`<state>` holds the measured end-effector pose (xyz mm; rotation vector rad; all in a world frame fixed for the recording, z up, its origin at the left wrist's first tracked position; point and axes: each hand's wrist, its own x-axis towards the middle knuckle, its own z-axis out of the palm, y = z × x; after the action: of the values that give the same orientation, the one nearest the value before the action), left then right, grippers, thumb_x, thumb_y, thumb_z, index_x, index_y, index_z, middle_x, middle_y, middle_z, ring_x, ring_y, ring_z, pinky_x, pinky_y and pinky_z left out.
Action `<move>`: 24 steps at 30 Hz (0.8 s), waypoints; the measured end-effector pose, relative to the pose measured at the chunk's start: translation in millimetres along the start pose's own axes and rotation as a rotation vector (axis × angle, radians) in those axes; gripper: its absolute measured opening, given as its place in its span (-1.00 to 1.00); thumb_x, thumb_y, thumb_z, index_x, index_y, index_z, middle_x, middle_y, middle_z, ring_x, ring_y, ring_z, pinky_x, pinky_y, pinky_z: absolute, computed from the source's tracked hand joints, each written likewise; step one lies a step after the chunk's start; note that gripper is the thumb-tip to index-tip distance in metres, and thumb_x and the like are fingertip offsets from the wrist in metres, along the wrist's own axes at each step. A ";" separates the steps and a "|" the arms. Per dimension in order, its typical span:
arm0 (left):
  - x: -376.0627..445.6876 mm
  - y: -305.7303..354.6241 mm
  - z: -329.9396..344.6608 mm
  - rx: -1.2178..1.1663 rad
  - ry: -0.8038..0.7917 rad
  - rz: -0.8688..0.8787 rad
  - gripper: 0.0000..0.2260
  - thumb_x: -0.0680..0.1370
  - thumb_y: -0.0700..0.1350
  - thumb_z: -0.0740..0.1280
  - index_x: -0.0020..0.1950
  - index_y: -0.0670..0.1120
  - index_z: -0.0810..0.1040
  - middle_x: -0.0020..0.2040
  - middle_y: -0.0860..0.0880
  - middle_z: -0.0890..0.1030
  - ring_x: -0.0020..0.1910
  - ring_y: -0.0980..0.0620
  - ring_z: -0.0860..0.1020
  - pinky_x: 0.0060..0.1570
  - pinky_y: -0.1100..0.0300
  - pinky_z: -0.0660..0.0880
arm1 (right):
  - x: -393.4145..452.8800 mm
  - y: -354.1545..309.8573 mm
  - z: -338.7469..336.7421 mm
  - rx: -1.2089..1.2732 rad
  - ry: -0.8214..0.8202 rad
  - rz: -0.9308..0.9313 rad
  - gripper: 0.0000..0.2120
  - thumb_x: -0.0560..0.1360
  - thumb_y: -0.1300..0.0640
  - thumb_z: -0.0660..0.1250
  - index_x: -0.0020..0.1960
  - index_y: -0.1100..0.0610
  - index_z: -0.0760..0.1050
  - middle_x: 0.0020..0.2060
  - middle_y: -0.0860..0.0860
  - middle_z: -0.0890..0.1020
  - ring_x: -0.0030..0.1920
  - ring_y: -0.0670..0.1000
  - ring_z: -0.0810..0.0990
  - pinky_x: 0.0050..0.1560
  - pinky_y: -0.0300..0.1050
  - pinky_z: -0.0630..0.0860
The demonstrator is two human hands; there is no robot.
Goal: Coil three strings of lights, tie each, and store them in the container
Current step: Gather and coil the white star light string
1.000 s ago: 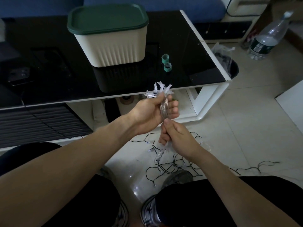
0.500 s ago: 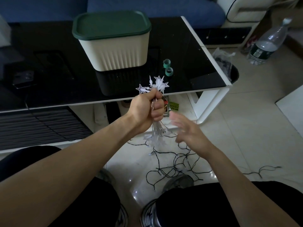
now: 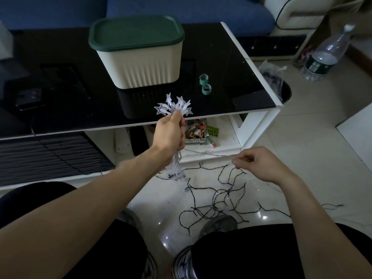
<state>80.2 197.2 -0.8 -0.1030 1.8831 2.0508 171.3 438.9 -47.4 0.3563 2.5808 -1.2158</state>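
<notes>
My left hand grips a gathered bundle of clear star lights in front of the table's edge; star tips stick out above the fist and loops hang below it. A clear wire runs from that bundle to my right hand, which pinches it low on the right. A second string with black wire lies tangled on the floor between my knees. The cream container with its green lid on stands on the black glass table. Two green tape rings lie beside the container.
A glass dish of small items sits on the shelf under the table. A plastic water bottle and a black bin with a bag stand on the tiled floor at right. A blue sofa is behind the table.
My right hand has moved from just under the left hand out to the right and now pinches the clear wire, drawn out between both hands. The left hand has risen slightly with the bundle.
</notes>
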 end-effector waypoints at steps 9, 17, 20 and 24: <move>0.7 -11.5 8.7 0.040 -0.050 0.015 -0.68 0.72 -0.04 0.02 -0.19 -0.10 0.32 -0.50 0.02 0.27 -0.54 0.04 0.21 -0.52 0.18 0.24 | -12.8 -31.8 16.7 0.145 -0.024 -0.181 -0.96 0.59 0.14 0.38 -0.02 0.03 0.60 -0.21 -0.08 0.74 -0.42 -0.07 0.56 -0.31 -0.23 0.52; -10.6 -21.0 24.1 0.011 -0.182 -0.151 -0.68 0.72 -0.08 0.07 -0.19 -0.15 0.38 -0.27 -0.15 0.54 -0.26 -0.12 0.59 0.03 -0.21 0.60 | -15.6 -42.5 36.3 0.059 0.164 -0.487 -0.93 0.51 0.09 0.48 -0.03 0.04 0.72 -0.16 -0.10 0.62 -0.06 -0.07 0.59 0.00 -0.15 0.52; -15.6 -23.8 26.2 0.026 -0.270 -0.253 -0.66 0.72 -0.07 0.07 -0.22 -0.16 0.37 -0.22 -0.18 0.62 -0.29 -0.14 0.62 -0.02 -0.17 0.62 | -15.9 -41.7 41.5 0.044 0.215 -0.530 -0.93 0.47 0.10 0.51 -0.06 0.06 0.73 -0.21 -0.10 0.62 -0.06 -0.06 0.57 -0.02 -0.07 0.51; -18.4 -25.4 27.3 0.126 -0.317 -0.324 -0.70 0.70 -0.09 0.09 -0.20 -0.15 0.34 -0.29 -0.23 0.58 -0.43 -0.14 0.58 -0.36 0.05 0.62 | -16.8 -43.1 43.1 0.126 0.238 -0.485 -0.91 0.39 0.10 0.58 -0.12 0.04 0.71 -0.23 -0.11 0.65 -0.11 -0.06 0.59 -0.05 -0.18 0.51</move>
<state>110.1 221.4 -16.6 -0.0435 1.6695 1.6242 178.6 376.9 -37.4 -0.1237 2.9060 -1.5818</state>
